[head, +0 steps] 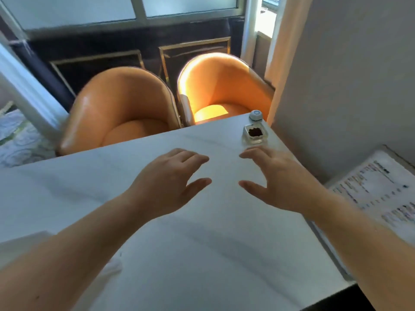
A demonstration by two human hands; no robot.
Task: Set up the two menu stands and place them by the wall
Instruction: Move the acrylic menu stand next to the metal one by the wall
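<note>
Both hands are extended over a white table (pixel 184 254), palms down, fingers spread, grasping nothing. The left hand (pixel 166 182) and the right hand (pixel 280 182) face each other, thumbs turned inward, with a bare strip of tabletop between them. Whether the palms touch the surface cannot be determined.

One menu stand (pixel 379 191) is visible at the right edge of the view, against the grey wall (pixel 348 86). Its printed face is turned toward the camera and appears tilted back toward the wall. Its long axis runs from lower left to upper right, roughly along the table's right edge. The print is blurred and unreadable. The right forearm crosses in front of its lower left corner. A second stand cannot be identified.

Near the far right table corner stands a clear square glass holder (pixel 254 134) with dark contents, and just behind it a small round white device (pixel 256 115). Two orange chairs (pixel 125 108) are beyond the far table edge
</note>
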